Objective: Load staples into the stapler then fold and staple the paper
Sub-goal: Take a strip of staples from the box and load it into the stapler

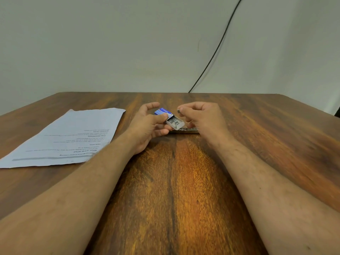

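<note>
Staples [178,111] pinched in right hand [204,116] | left hand [149,126] grips box [170,117] | stapler [185,130] just beneath | paper [70,137] flat left | tip: seat strip level, legs down.

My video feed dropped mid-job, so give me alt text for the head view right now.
The left hand holds an open blue staple box over a wooden table, while the right hand pinches a small strip of staples just above it. A metal stapler lies partly hidden beneath the hands, and a printed paper lies flat, unfolded, to the left.
</note>
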